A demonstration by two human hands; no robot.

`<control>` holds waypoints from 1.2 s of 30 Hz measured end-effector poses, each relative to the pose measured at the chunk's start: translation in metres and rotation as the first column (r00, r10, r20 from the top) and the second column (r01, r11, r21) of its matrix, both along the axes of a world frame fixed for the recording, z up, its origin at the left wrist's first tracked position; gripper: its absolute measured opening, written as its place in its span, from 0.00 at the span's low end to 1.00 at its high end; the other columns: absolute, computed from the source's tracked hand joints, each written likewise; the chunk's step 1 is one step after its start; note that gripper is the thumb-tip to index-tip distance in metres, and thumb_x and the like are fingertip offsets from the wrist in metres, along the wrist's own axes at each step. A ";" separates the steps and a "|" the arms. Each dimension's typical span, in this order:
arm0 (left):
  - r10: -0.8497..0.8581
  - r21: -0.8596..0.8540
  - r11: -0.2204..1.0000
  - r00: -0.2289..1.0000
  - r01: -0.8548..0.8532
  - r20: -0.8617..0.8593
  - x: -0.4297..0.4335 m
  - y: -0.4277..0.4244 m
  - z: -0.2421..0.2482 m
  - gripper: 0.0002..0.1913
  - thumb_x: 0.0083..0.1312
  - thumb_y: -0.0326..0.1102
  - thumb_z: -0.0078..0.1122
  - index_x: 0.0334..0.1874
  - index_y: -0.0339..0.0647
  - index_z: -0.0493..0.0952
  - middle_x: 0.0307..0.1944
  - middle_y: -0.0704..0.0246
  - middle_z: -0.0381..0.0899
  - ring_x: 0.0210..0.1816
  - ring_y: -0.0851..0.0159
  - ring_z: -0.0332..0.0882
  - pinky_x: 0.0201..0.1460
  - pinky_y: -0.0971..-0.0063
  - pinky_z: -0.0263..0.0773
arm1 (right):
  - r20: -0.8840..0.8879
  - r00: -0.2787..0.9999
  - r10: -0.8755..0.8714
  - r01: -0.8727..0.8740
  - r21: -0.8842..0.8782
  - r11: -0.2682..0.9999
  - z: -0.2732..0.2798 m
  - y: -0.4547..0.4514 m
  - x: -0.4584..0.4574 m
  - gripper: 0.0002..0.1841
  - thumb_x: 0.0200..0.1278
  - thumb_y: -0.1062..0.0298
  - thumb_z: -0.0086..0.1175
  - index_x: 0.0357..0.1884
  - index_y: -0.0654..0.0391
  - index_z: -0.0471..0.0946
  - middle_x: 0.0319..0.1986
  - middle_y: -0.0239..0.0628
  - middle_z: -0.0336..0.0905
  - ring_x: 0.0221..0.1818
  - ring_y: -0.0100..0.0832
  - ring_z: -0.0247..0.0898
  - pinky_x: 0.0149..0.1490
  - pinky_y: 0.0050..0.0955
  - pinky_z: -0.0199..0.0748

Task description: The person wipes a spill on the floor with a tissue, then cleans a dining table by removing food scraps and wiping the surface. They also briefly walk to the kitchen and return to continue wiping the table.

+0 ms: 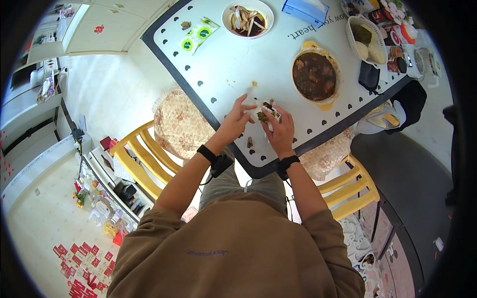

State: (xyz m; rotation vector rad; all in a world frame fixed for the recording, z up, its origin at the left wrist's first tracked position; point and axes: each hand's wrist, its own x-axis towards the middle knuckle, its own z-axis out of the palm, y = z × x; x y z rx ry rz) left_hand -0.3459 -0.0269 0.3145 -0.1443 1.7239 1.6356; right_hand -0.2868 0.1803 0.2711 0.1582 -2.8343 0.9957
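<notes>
Near the table's front corner, my right hand [278, 130] grips a crumpled white tissue [276, 114] with dark and greenish food scraps [264, 116] bunched against it. My left hand [237, 118] hovers just to the left with its fingers spread, holding nothing that I can see. Whether its fingertips touch the tissue's edge cannot be made out. A small brown scrap [249, 142] lies on the white tabletop [257, 63] below my hands. Some yellowish stains [254, 83] mark the surface beyond them.
A yellow-handled pot of dark stew [315, 76] stands to the right. Further back are a white bowl with sliced food in dark sauce [248, 18], a green-and-white packet [200, 35] and a blue tissue box [305, 11]. A white basket [367, 39] and jars crowd the right; chairs [145, 156] flank me.
</notes>
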 end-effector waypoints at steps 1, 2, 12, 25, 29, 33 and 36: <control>0.020 0.025 0.999 0.998 -0.021 0.052 0.004 -0.003 -0.002 0.37 0.84 0.29 0.47 0.89 0.41 0.41 0.64 0.57 0.85 0.55 0.65 0.85 0.53 0.73 0.77 | 0.004 1.000 0.002 -0.002 0.003 1.000 0.000 0.000 0.000 0.28 0.60 0.61 0.74 0.65 0.37 0.84 0.62 0.33 0.77 0.58 0.44 0.75 0.60 0.43 0.75; 0.047 0.050 0.997 0.993 -0.053 0.105 0.009 -0.005 -0.004 0.38 0.84 0.29 0.47 0.89 0.40 0.39 0.64 0.55 0.85 0.55 0.63 0.85 0.61 0.70 0.78 | 0.005 1.000 -0.002 0.002 0.001 1.000 0.000 0.001 0.000 0.28 0.60 0.61 0.74 0.65 0.37 0.84 0.63 0.34 0.77 0.59 0.44 0.75 0.60 0.43 0.75; 0.061 0.054 0.996 0.993 -0.067 0.105 0.032 -0.004 0.001 0.34 0.80 0.27 0.47 0.87 0.44 0.49 0.68 0.60 0.82 0.54 0.66 0.82 0.57 0.69 0.79 | 0.005 0.998 0.069 -0.069 0.043 0.997 -0.003 0.005 0.000 0.29 0.48 0.68 0.76 0.57 0.39 0.85 0.64 0.35 0.77 0.60 0.45 0.76 0.60 0.42 0.79; -0.499 -0.605 0.783 0.727 0.144 -0.471 0.095 -0.003 -0.029 0.14 0.68 0.31 0.68 0.53 0.44 0.76 0.47 0.63 0.78 0.49 0.52 0.81 0.46 0.60 0.80 | 0.079 0.995 -0.059 0.067 -0.092 0.994 -0.004 0.032 0.019 0.29 0.48 0.72 0.75 0.56 0.41 0.86 0.64 0.38 0.77 0.61 0.47 0.74 0.60 0.42 0.79; -0.373 -0.572 0.819 0.797 0.042 -0.475 0.065 0.000 -0.028 0.18 0.69 0.28 0.66 0.60 0.45 0.76 0.45 0.63 0.79 0.49 0.52 0.82 0.47 0.59 0.80 | 0.052 0.995 -0.082 0.084 -0.038 0.996 -0.001 0.043 0.024 0.29 0.48 0.72 0.75 0.56 0.41 0.86 0.64 0.39 0.76 0.62 0.48 0.74 0.61 0.42 0.79; -0.359 -0.606 0.789 0.725 -0.101 -0.588 0.011 0.016 -0.035 0.23 0.70 0.28 0.65 0.67 0.47 0.74 0.47 0.62 0.79 0.50 0.50 0.82 0.49 0.58 0.80 | 0.034 0.998 -0.049 0.046 0.080 0.996 0.002 0.045 0.022 0.27 0.50 0.63 0.76 0.56 0.41 0.86 0.64 0.42 0.75 0.62 0.50 0.74 0.61 0.46 0.77; -0.380 -0.677 0.730 0.768 -0.094 -0.516 -0.008 0.025 -0.040 0.25 0.70 0.29 0.65 0.69 0.47 0.73 0.49 0.61 0.77 0.50 0.49 0.81 0.48 0.56 0.80 | 0.029 0.999 -0.038 0.034 0.099 0.994 0.002 0.038 0.021 0.25 0.52 0.51 0.77 0.54 0.41 0.86 0.65 0.43 0.74 0.63 0.51 0.73 0.63 0.50 0.75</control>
